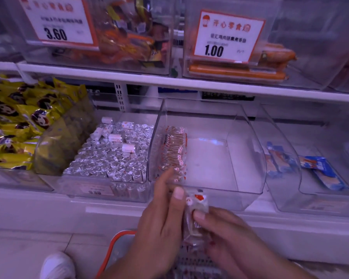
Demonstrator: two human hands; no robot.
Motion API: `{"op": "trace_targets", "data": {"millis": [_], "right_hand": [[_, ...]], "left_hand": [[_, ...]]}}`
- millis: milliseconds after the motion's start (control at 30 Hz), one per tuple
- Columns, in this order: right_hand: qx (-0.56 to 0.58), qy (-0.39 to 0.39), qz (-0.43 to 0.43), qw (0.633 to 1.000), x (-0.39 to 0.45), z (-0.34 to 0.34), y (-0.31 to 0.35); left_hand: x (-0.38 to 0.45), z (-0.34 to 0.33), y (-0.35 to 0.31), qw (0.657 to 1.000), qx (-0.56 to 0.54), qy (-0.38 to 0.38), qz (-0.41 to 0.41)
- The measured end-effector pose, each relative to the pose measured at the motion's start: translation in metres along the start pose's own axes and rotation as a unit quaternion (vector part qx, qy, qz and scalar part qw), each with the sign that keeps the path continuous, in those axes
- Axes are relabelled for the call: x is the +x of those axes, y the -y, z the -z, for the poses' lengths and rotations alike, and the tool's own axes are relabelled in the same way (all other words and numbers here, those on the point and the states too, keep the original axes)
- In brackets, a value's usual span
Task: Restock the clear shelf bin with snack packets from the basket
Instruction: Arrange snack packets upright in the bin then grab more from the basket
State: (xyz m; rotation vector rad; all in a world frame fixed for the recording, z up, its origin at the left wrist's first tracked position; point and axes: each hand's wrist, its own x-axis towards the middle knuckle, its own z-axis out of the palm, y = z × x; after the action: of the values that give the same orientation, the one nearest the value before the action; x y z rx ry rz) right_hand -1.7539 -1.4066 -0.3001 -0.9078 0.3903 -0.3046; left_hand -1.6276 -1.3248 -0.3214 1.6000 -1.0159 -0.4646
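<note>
Both our hands met low in the view over the basket (pixel 117 244), whose orange rim and mesh showed under our wrists. Our left hand (pixel 161 222) and right hand (pixel 226 234) held one packet (pixel 195 214) between them: left thumb on its upper end, right thumb pinching its middle, the other fingers curled behind it. It sat just in front of the bin's lip, not yet inside.

We judged the packet light and soft, a crinkly clear wrapper over something small, likely slick under the fingers and easy to crush if squeezed. Holding it by the edges or flat sides seemed best, with one hand enough to carry it.

Beyond our fingertips stood the bin (pixel 246 150), large, clear, mostly bare. Against its left wall, just past our left fingers, a row (pixel 174 150) of the same packets stood on edge. We thought the new one should go beside that row, toward our right fingers.

Left of our left hand lay a tray of foil rolls (pixel 113 158), and farther left yellow bags (pixel 18 117). Right of our right hand, blue packs (pixel 320 170) lay in another clear bin. Above hung two price tags (pixel 228 37) on upper bins. Only the bin's raised front lip stood in the way; we would have had to lift over it. A white shoe (pixel 56 264) showed below our left wrist.
</note>
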Motion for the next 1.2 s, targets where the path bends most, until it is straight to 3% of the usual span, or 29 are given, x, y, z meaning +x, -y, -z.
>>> {"op": "trace_targets", "data": {"millis": [67,133,167,233,367,467,567,667,800,967,1067,1133,1200], "right_hand": [[-0.087,-0.015,0.058,0.994,0.010,-0.006,0.030],[-0.263,-0.064,0.098,0.958,0.037,0.001,0.066],[-0.385,-0.090,0.101,0.913,0.058,0.009,0.084],[-0.595,-0.129,0.083,0.789,0.105,0.032,0.114],[-0.800,-0.087,-0.011,0.593,0.193,0.099,0.131],[-0.846,-0.118,-0.045,0.517,0.228,0.130,0.112],[-0.859,-0.113,-0.018,0.499,0.239,0.140,0.090],[-0.831,-0.178,0.032,0.525,0.233,0.147,0.077],[-0.822,-0.260,0.058,0.503,0.225,0.146,0.074],[-0.810,-0.233,0.041,0.536,0.228,0.132,0.060],[-0.809,-0.244,0.007,0.535,0.232,0.126,0.053],[-0.786,-0.229,0.010,0.574,0.232,0.125,0.056],[-0.753,-0.211,0.066,0.620,0.230,0.124,0.062]], "left_hand": [[0.019,0.017,-0.004,0.997,-0.007,-0.034,-0.068],[0.043,0.041,0.001,0.983,0.092,-0.088,-0.135],[0.055,0.054,0.006,0.970,0.164,-0.107,-0.145],[0.071,0.070,0.018,0.951,0.263,-0.107,-0.124],[0.077,0.073,0.031,0.942,0.327,-0.005,-0.072],[0.080,0.069,0.038,0.928,0.361,0.021,-0.087],[0.082,0.068,0.043,0.921,0.375,0.015,-0.108],[0.081,0.068,0.043,0.924,0.365,0.020,-0.113],[0.079,0.068,0.039,0.919,0.377,0.012,-0.118],[0.078,0.065,0.035,0.912,0.394,0.006,-0.113],[0.078,0.064,0.034,0.912,0.394,0.005,-0.111],[0.078,0.063,0.033,0.914,0.390,0.004,-0.111],[0.078,0.062,0.033,0.917,0.384,0.001,-0.113]]}}
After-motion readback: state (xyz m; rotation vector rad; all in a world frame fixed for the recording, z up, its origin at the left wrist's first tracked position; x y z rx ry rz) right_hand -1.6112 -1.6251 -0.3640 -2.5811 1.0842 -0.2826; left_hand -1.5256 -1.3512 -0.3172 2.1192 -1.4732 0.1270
